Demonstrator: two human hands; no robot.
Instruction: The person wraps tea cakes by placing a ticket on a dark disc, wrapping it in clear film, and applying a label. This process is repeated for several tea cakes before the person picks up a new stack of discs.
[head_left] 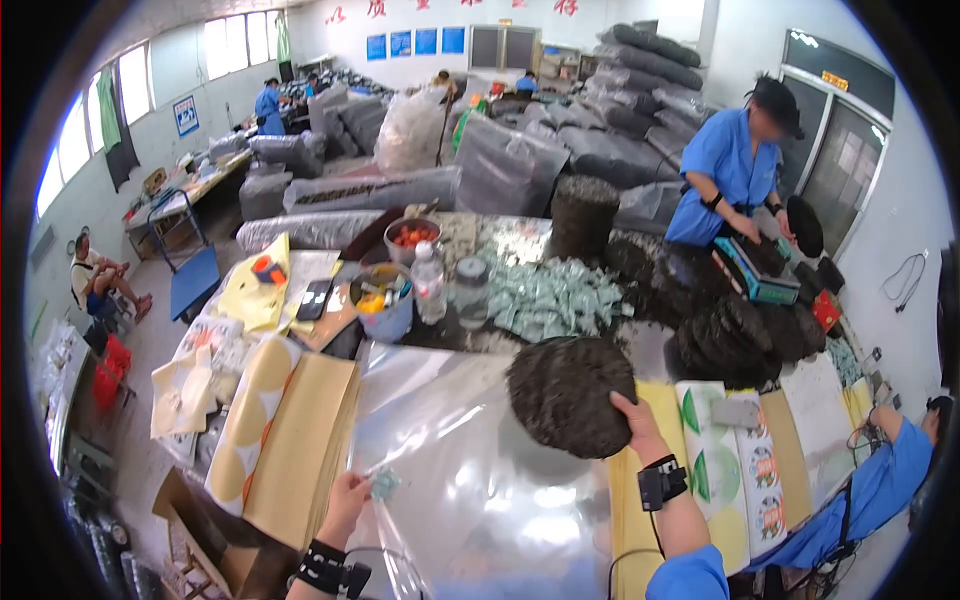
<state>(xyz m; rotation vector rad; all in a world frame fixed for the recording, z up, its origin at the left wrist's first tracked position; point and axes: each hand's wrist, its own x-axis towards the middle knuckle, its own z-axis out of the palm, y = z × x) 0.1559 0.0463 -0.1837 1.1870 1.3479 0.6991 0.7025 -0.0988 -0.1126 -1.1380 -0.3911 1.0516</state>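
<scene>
My right hand grips the right edge of a dark, rough, round pressed cake, held over a clear plastic sheet. Its thumb lies on top of the cake; the other fingers are mostly hidden. My left hand is closed near the sheet's left edge, with a small pale-green packet at its fingertips. A heap of similar pale-green packets lies beyond the sheet. Stacked dark cakes stand to the right.
Brown paper sheets lie left of the plastic, printed sheets to the right. A water bottle, jar and tub of tools stand behind. A co-worker handles a dark cake at a scale; another person's sleeve reaches in.
</scene>
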